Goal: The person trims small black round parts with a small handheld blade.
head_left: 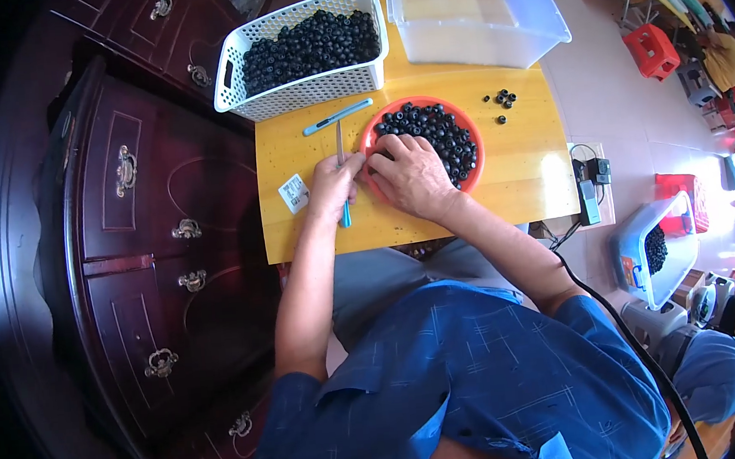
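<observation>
My left hand (332, 187) is closed around a slim tool with a teal handle (346, 216) and a narrow, blade-like metal shaft (340, 141) that points away from me. My right hand (415, 176) reaches over the near left rim of an orange-red round plate (478, 139). Its fingers are curled in close to my left thumb, and whatever they pinch is hidden. Small black ring-shaped parts (442, 129) fill the plate. Beyond my left hand lies a light-blue utility knife (337, 117); a white printed label (294, 193) sits to the left.
A white perforated basket (314, 93) heaped with black parts stands at the far left of the yellow table (518, 161). Beside it is a translucent plastic bin (482, 43). Several loose black parts (505, 96) lie right of the plate. A dark wooden cabinet (141, 204) borders the left.
</observation>
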`<action>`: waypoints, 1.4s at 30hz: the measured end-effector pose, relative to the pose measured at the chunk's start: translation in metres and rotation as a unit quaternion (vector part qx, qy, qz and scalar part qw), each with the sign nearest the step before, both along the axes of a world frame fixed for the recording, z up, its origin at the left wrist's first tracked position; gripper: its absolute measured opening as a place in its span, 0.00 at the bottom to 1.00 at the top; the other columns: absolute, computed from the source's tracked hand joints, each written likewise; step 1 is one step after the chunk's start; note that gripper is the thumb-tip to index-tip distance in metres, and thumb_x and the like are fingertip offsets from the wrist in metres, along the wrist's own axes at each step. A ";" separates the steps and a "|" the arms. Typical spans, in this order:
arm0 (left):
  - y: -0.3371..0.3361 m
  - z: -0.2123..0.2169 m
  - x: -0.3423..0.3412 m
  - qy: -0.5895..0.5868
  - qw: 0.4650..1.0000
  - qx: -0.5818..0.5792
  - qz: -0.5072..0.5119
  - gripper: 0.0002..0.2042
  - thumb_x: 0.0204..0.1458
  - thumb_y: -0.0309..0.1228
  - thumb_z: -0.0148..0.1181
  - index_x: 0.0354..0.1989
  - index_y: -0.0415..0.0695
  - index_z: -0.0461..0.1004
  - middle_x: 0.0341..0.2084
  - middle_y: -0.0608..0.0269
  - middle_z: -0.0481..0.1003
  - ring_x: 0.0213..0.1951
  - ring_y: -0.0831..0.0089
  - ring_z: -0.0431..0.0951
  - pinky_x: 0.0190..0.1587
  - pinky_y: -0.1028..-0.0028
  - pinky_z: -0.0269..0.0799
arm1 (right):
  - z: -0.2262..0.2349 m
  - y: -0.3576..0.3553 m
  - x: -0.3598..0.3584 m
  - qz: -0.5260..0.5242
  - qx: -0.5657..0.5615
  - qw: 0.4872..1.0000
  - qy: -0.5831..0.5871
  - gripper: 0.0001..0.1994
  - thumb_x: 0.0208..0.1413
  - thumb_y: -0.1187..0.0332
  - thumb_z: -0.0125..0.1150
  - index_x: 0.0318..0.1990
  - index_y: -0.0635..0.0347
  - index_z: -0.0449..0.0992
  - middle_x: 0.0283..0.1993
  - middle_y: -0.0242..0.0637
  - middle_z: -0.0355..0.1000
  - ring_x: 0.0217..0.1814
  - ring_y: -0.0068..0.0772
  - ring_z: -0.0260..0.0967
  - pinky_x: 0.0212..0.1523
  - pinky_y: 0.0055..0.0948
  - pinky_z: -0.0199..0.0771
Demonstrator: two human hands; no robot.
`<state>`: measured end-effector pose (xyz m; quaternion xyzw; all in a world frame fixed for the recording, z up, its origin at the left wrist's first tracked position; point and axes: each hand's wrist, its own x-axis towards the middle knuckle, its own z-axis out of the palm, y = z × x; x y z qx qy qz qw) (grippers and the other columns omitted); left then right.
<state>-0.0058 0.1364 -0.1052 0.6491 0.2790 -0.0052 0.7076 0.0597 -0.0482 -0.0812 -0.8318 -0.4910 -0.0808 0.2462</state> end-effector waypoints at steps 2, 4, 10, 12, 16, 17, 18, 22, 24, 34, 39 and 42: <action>0.001 -0.004 -0.001 -0.020 1.000 -0.004 0.002 0.12 0.61 0.37 0.66 0.31 0.41 0.78 0.21 0.68 0.75 0.13 0.83 0.64 0.15 0.78 0.59 | -0.002 0.000 0.001 0.000 0.029 0.999 -0.014 0.09 0.56 0.64 0.65 0.42 0.53 0.77 0.49 0.36 0.71 0.53 0.43 0.71 0.54 0.44 0.71; -0.002 -0.002 -0.002 -0.030 1.000 -0.006 0.000 0.12 0.61 0.37 0.65 0.30 0.41 0.78 0.20 0.68 0.75 0.13 0.83 0.64 0.15 0.78 0.59 | 0.003 -0.005 0.003 -0.015 0.027 0.999 -0.014 0.09 0.55 0.64 0.65 0.42 0.53 0.77 0.49 0.37 0.71 0.52 0.44 0.71 0.54 0.44 0.71; -0.003 -0.001 -0.003 -0.045 0.999 0.012 -0.005 0.13 0.61 0.36 0.64 0.28 0.41 0.77 0.19 0.67 0.75 0.13 0.83 0.65 0.15 0.78 0.60 | 0.013 -0.020 0.021 -0.055 0.064 0.996 -0.019 0.13 0.52 0.68 0.68 0.45 0.56 0.76 0.51 0.40 0.71 0.55 0.48 0.71 0.56 0.47 0.71; -0.004 0.001 -0.003 -0.048 0.999 0.010 -0.002 0.13 0.61 0.36 0.63 0.28 0.40 0.77 0.19 0.67 0.75 0.13 0.83 0.65 0.15 0.78 0.60 | 0.015 -0.018 0.027 -0.049 0.112 0.992 -0.016 0.18 0.52 0.68 0.68 0.51 0.57 0.74 0.56 0.44 0.70 0.58 0.52 0.69 0.60 0.49 0.70; -0.005 0.000 -0.003 -0.043 0.999 0.013 0.005 0.13 0.61 0.36 0.63 0.28 0.41 0.76 0.19 0.68 0.74 0.13 0.83 0.65 0.15 0.78 0.60 | 0.015 0.000 0.032 -0.063 0.024 0.998 -0.016 0.30 0.60 0.52 0.63 0.65 0.58 0.70 0.69 0.52 0.65 0.73 0.56 0.59 0.73 0.55 0.59; -0.005 -0.001 -0.002 -0.041 0.999 0.012 0.008 0.13 0.61 0.36 0.63 0.28 0.41 0.77 0.18 0.68 0.73 0.12 0.82 0.65 0.15 0.78 0.60 | 0.008 0.004 0.036 -0.065 -0.037 0.997 0.012 0.35 0.63 0.45 0.59 0.70 0.58 0.67 0.75 0.53 0.59 0.79 0.57 0.52 0.76 0.57 0.53; -0.005 -0.001 -0.002 -0.042 0.999 0.012 0.009 0.13 0.61 0.36 0.63 0.28 0.41 0.77 0.18 0.68 0.73 0.12 0.82 0.65 0.15 0.78 0.60 | 0.008 0.007 0.034 -0.064 -0.038 0.997 0.011 0.35 0.63 0.45 0.59 0.70 0.58 0.67 0.75 0.53 0.59 0.79 0.57 0.52 0.76 0.57 0.53; -0.006 -0.002 -0.003 -0.035 0.999 0.019 0.013 0.13 0.61 0.37 0.64 0.29 0.40 0.77 0.19 0.68 0.73 0.13 0.82 0.65 0.15 0.77 0.60 | 0.008 0.007 0.022 -0.057 -0.093 0.994 -0.011 0.34 0.62 0.45 0.60 0.69 0.55 0.67 0.74 0.50 0.60 0.77 0.56 0.55 0.76 0.55 0.54; -0.006 -0.003 -0.003 -0.038 0.999 0.020 0.015 0.13 0.61 0.37 0.64 0.29 0.40 0.77 0.19 0.68 0.73 0.13 0.83 0.65 0.15 0.77 0.60 | 0.012 0.002 0.019 -0.049 -0.080 0.996 0.012 0.29 0.59 0.52 0.65 0.64 0.55 0.71 0.69 0.48 0.64 0.72 0.54 0.62 0.72 0.53 0.61; -0.005 -0.002 -0.004 -0.038 0.999 0.021 0.012 0.13 0.61 0.38 0.64 0.31 0.39 0.78 0.21 0.66 0.75 0.13 0.83 0.65 0.16 0.78 0.61 | 0.019 -0.020 0.008 -0.068 -0.009 0.997 0.036 0.17 0.54 0.65 0.69 0.50 0.56 0.75 0.53 0.43 0.70 0.57 0.50 0.70 0.58 0.47 0.73; -0.006 0.000 -0.004 -0.028 0.999 0.029 0.008 0.13 0.61 0.38 0.64 0.31 0.40 0.77 0.21 0.67 0.75 0.13 0.83 0.65 0.16 0.78 0.62 | 0.016 -0.021 0.034 -0.086 0.052 0.995 0.016 0.19 0.60 0.62 0.65 0.56 0.57 0.75 0.58 0.47 0.71 0.61 0.52 0.69 0.62 0.49 0.70; -0.006 0.001 -0.004 -0.034 0.999 0.026 0.007 0.13 0.61 0.38 0.64 0.30 0.40 0.77 0.21 0.67 0.75 0.14 0.83 0.65 0.16 0.78 0.62 | 0.007 -0.018 0.045 -0.070 0.009 0.997 0.041 0.20 0.65 0.60 0.60 0.60 0.58 0.74 0.63 0.47 0.70 0.67 0.54 0.66 0.67 0.49 0.68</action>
